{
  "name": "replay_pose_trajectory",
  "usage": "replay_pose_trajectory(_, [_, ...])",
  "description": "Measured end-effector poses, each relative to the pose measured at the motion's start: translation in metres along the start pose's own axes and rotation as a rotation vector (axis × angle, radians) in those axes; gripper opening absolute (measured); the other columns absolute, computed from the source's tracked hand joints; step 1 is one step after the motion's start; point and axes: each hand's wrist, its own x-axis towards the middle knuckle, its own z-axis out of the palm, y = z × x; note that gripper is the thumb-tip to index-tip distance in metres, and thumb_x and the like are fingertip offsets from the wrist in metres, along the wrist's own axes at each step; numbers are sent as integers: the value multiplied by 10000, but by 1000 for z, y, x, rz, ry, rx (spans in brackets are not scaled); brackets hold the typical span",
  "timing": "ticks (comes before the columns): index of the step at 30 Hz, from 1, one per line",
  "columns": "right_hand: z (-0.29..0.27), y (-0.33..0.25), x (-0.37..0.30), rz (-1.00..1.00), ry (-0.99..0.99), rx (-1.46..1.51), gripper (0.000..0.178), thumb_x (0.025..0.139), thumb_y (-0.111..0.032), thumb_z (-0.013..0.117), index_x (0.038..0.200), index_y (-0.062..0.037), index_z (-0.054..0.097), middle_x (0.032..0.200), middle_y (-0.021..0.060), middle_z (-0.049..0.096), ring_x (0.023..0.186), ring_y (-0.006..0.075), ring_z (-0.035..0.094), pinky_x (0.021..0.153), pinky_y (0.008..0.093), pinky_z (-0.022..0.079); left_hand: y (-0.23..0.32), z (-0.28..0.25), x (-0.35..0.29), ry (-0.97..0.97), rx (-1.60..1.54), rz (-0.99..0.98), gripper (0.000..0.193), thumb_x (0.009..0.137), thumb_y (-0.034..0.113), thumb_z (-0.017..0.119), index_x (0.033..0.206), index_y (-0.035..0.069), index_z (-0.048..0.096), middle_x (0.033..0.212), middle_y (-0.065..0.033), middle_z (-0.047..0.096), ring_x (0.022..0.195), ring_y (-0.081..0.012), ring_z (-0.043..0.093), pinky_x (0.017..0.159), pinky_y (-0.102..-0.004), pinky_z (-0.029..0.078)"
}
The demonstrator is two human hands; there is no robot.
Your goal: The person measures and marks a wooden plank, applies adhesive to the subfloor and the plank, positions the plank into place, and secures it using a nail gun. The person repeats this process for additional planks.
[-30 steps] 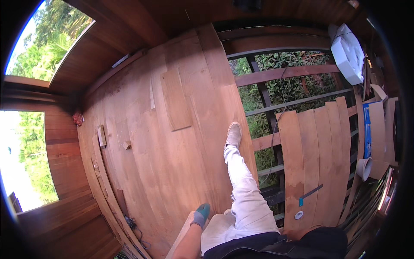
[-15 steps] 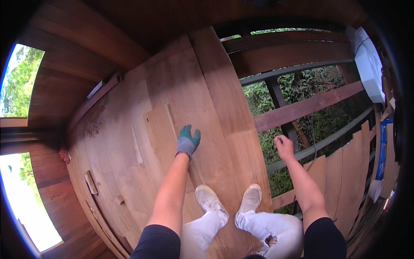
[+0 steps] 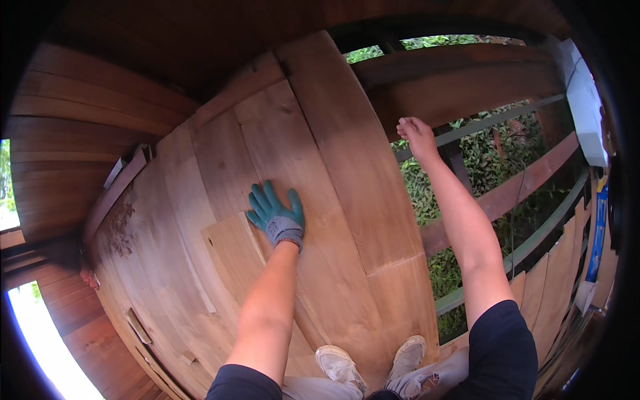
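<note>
Left of the edge board, planks lie laid beneath the spread left hand — right of that board, near the loosely closed right hand, joists lie uncovered.

— Glove colours?
— On your left hand, the glove is deep green over the fingers and grey toward the wrist.
— Clothes?
— Your sleeves are black, your trousers off-white, your shoes greyish beige.
— And the floor?
— Reddish tan with streaky grain; a dark brown blotchy stain marks its left edge. The loose board is paler, honey-coloured. Past the floor's right edge, you have green foliage and a reddish-brown beam.
</note>
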Motion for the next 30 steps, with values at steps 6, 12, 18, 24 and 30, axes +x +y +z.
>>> replay_pose_trajectory(6, [47,-4,61,333,-76,-54,836,937,-705,506,1245,65,614,1204,236,654,1160,292,620,1010,384,463,8,-1,6,-3,2,35,717,959,494,516,1528,87,359,1633,-206,231,1505,-407,210,1187,-622,137])
replay_pose_trajectory(12, [91,-22,43,337,-212,-44,940,925,-744,482,1494,4,443,1531,204,456,1457,301,372,1174,392,286,-1,-4,5,-65,28,6,730,961,474,520,1540,75,324,1635,-223,202,1510,-421,182,1187,-628,120])
replay_pose_trajectory(18, [54,-34,55,612,-220,88,934,862,-826,480,1253,10,626,1121,148,706,992,264,699,931,410,529,0,-1,6,-5,44,53,730,955,484,525,1531,72,349,1618,-234,252,1498,-428,217,1177,-647,138])
replay_pose_trajectory(24, [100,-29,40,-27,-202,-421,859,891,-696,586,1281,68,621,1270,255,652,1220,335,612,1032,385,460,-4,1,6,60,70,57,719,951,505,523,1505,68,388,1606,-246,278,1479,-433,253,1159,-658,165])
replay_pose_trajectory(30, [89,-39,24,-124,-56,-694,547,922,-586,591,1086,-93,760,1048,244,718,1041,404,679,915,487,531,-3,12,9,95,80,102,729,951,546,497,1499,76,398,1606,-229,279,1474,-406,266,1155,-632,185])
